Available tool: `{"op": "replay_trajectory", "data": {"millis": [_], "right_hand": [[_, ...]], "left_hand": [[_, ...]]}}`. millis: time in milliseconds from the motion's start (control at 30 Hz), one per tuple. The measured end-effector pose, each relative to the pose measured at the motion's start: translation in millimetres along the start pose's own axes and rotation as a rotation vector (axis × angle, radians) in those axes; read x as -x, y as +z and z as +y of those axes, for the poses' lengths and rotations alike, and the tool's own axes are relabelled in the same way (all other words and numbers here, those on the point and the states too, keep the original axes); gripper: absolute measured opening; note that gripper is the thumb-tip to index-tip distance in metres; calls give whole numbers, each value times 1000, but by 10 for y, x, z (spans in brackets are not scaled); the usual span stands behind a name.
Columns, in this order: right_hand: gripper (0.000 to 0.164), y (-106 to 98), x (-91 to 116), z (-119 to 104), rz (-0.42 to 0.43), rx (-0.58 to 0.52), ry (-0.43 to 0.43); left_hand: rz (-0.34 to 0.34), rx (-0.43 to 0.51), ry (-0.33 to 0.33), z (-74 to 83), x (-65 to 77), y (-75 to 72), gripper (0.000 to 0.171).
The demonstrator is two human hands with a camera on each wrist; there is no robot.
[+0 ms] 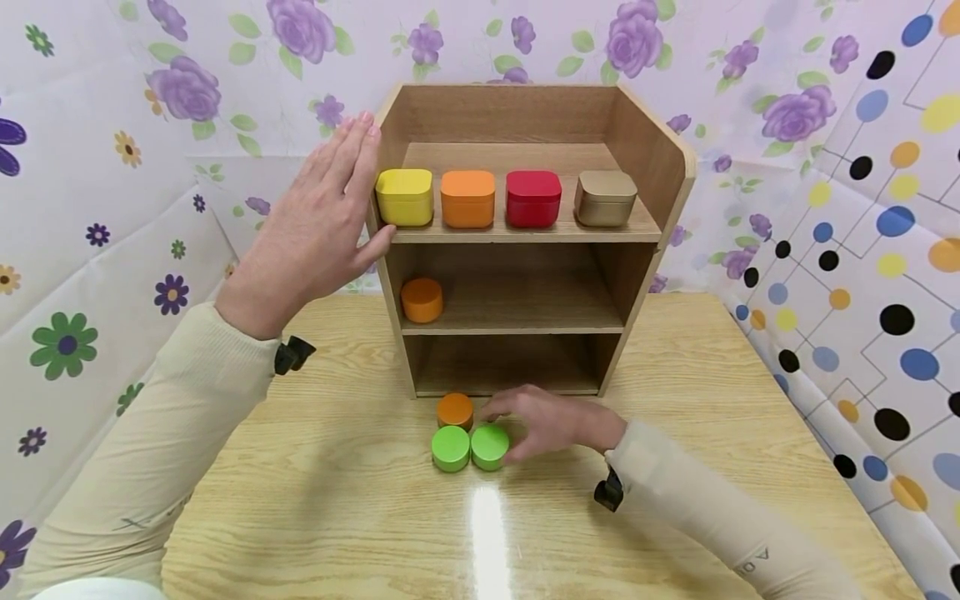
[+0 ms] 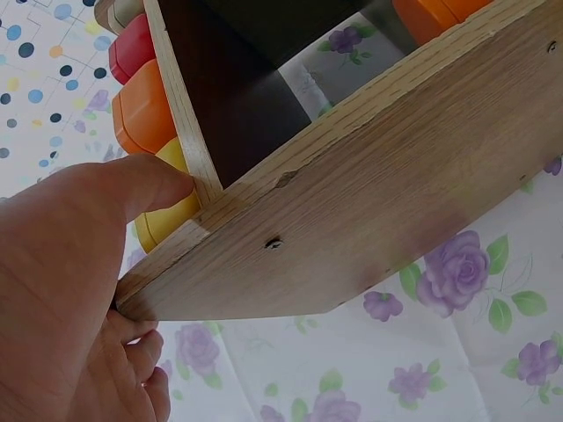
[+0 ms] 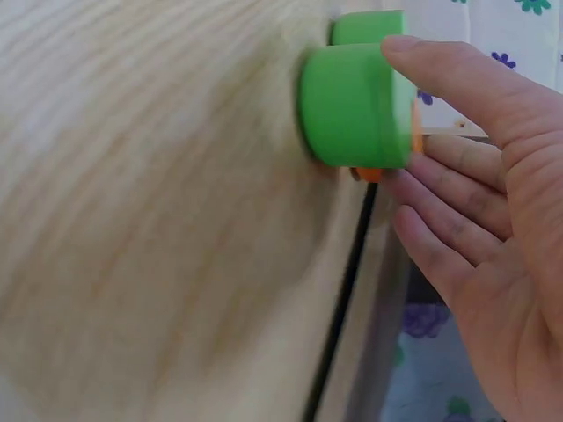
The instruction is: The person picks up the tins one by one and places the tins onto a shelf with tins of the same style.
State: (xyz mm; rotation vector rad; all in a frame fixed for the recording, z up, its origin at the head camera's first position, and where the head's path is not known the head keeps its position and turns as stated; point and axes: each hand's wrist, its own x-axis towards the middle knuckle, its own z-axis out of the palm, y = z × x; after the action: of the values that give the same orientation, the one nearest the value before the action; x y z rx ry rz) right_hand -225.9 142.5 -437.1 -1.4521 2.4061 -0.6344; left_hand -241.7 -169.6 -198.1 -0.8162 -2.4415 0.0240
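Floral backdrop [image 1: 465, 58], wood table [image 1: 360, 517]. Left hand [image 1: 318, 212] lies against the shelf's [image 1: 510, 112] side, fingers straight, likely steadying it. Right hand [image 1: 551, 421] at the right green tub [image 1: 490, 446], on the table beside the left green tub [image 1: 450, 448] and orange tub [image 1: 455, 411]; grip apart, contact hard to confirm. Step looks like picking that tub; next move calls for closing without nudging its neighbours.

The only lettering I can spot is small dark print on the sleeves. On the left sleeve [image 1: 150, 433] there's something like an X, the rest too faint to make out. On the right sleeve [image 1: 705, 496] I catch a triangular shape near a rounded character, too small to read as a word.
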Motion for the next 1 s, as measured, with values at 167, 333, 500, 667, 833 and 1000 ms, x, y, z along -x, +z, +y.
{"op": "replay_trajectory", "data": {"millis": [167,333,500,667,833,1000], "right_hand": [[70,135,34,67,18,-5,74],[69,205,45,125,56,-31,88],[66,247,46,149,80,-84,86],[63,260,46,156,95,-127,77],[62,229,50,139,106,-126,48],[61,139,60,85,127,-115,-6]], "left_hand": [[-8,-6,-4,4,-1,-5,93],[-6,-9,-5,5,1,-5,93],[-4,2,-4,2,2,-2,93],[-4,5,-3,5,1,2,93],[-7,2,-3,8,-3,-1,92],[-7,-7,-1,2,-2,0,93]]}}
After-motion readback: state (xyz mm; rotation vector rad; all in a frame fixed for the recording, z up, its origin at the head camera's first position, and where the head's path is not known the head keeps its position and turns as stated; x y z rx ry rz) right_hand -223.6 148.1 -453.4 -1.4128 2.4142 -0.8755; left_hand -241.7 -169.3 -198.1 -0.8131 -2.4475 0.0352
